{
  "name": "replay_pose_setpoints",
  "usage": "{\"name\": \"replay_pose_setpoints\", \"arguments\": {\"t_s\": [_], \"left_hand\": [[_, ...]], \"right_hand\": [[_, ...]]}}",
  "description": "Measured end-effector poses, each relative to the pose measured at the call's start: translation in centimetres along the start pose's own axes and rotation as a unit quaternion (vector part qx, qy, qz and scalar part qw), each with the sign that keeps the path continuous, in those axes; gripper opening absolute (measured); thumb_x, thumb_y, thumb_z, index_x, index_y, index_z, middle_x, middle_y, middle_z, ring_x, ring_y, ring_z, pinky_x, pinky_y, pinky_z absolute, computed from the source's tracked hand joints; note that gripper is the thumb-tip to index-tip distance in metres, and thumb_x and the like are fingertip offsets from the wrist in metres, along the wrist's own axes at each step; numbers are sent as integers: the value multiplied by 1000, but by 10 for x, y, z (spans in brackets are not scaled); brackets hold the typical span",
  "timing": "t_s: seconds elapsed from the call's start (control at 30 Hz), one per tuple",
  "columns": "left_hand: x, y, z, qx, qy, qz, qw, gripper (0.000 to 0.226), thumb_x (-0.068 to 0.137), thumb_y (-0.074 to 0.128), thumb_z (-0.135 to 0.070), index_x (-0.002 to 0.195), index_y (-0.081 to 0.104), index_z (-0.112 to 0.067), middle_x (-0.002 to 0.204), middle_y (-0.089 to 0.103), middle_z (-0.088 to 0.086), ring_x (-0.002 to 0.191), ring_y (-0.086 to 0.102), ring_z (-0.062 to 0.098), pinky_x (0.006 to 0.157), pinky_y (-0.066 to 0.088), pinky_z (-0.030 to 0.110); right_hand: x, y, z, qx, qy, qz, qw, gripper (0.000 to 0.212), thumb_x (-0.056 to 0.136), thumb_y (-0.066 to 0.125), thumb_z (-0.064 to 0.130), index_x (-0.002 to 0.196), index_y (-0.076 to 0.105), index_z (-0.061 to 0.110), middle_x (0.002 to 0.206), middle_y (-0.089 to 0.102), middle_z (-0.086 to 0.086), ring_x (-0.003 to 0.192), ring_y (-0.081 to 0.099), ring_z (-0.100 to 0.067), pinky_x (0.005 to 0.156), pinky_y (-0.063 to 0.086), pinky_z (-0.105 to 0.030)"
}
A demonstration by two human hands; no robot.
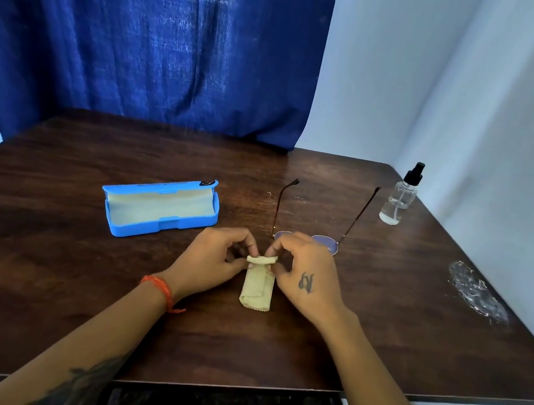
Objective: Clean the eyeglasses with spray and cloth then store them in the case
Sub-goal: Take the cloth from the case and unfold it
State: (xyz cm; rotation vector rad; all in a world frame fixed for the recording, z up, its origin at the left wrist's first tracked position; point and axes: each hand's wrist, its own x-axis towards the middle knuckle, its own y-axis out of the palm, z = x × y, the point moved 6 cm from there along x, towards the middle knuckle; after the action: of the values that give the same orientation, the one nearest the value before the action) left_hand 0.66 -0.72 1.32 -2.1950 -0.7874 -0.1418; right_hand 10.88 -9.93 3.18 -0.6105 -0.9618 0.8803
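Left hand: the left hand (216, 257) rests on the table near centre, its fingertips pinching the far end of the cloth from the left
Right hand: the right hand (303, 273) mirrors it, thumb and fingers gripping the same far end from the right
Cloth: a pale yellow cloth (256, 285) folded into a narrow strip, lying on the wood between the two hands, its near end free
Eyeglasses: the eyeglasses (329, 242) lie just beyond the right hand, lenses towards the near side and partly hidden by the fingers, both arms unfolded and pointing far
Case: a blue case (161, 207) sits open to the left of the hands, its lining pale
Spray bottle: a clear spray bottle (399, 198) with a black top stands upright at the far right
Table: dark wooden table (74, 277), with a whitish scuffed patch (477, 292) near its right edge
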Motion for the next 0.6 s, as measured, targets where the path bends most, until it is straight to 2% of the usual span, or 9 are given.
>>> {"name": "replay_pose_setpoints", "arguments": {"t_s": [0.1,0.23,0.3,0.37,0.43,0.5,0.6], "left_hand": [[-8,2,-2,-5,25,25,999,19,74,65,-1,84,66,-17,87,68,-8,86,62,6,71,51,21],[-11,1,-3,-38,10,11,999,19,78,61,-4,86,65,-20,89,68,-9,88,62,6,75,52,24],[-11,-2,-4,11,17,-19,1000,16,81,66,-17,95,64,-24,96,66,-9,94,58,5,81,49,27],[-12,0,-1,106,14,-17,994,29,81,66,-34,108,62,-27,111,62,-9,111,49,7,95,41,33],[-13,3,6,170,-23,17,985,39,80,62,-46,117,59,-33,125,55,-11,129,34,11,107,28,41],[-14,5,10,162,-46,44,985,35,79,63,-48,112,61,-35,127,53,-15,134,25,10,110,20,42],[-13,4,5,74,-21,42,996,22,75,72,-35,96,67,-29,114,62,-15,130,36,8,109,25,32]], "right_hand": [[-14,1,-1,10,-8,1,1000,11,70,63,9,76,68,17,79,67,2,77,59,-16,63,48,-33],[-23,3,-6,47,19,21,999,18,66,58,12,76,70,21,80,68,6,81,59,-13,72,50,-35],[-20,-1,-10,83,38,-23,996,14,70,62,11,78,71,18,84,69,5,80,62,-13,72,51,-36],[-18,-1,-17,65,71,-35,995,12,78,67,18,89,72,19,94,69,3,86,62,-14,77,51,-34],[-17,8,-24,11,96,21,995,23,84,64,33,103,70,22,107,65,2,102,56,-16,88,45,-30],[-18,15,-27,-9,100,75,992,27,83,63,38,106,69,25,112,62,3,109,49,-16,93,39,-29],[-17,14,-23,39,86,113,989,18,76,71,35,92,72,28,102,65,3,101,54,-15,89,44,-36]]}}
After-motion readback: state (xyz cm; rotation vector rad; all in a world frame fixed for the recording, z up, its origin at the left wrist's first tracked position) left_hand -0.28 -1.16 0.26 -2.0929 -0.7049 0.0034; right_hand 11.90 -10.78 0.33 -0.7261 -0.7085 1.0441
